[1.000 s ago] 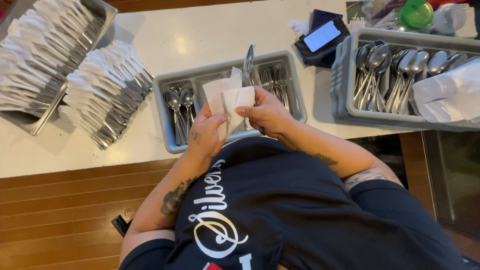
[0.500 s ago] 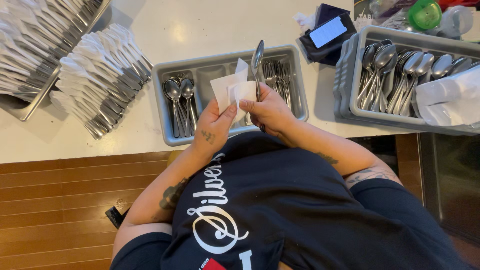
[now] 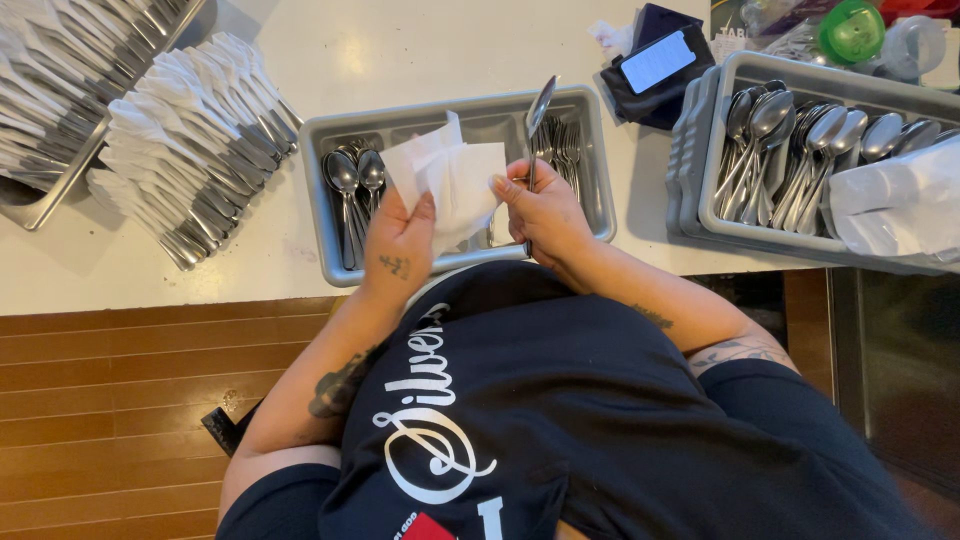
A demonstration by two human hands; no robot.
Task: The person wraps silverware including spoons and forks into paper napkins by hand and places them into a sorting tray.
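My left hand (image 3: 402,240) grips a white paper napkin (image 3: 448,180) held up over a grey cutlery tray (image 3: 460,115). My right hand (image 3: 545,210) touches the napkin's right edge and holds a steel utensil (image 3: 538,115) upright, its rounded end pointing away from me. The tray below holds spoons (image 3: 355,185) on its left side and forks (image 3: 562,145) on its right. Both forearms reach forward over my dark shirt.
Stacks of napkin-rolled cutlery (image 3: 190,140) lie at the left beside a metal pan (image 3: 60,100) full of more. A second grey bin of spoons (image 3: 800,140) stands at the right with a white cloth (image 3: 900,200) in it. A phone (image 3: 657,60) rests on a dark pouch behind.
The utensil in my right hand has risen and now stands more upright above the tray. The napkin has opened out wider between my hands.
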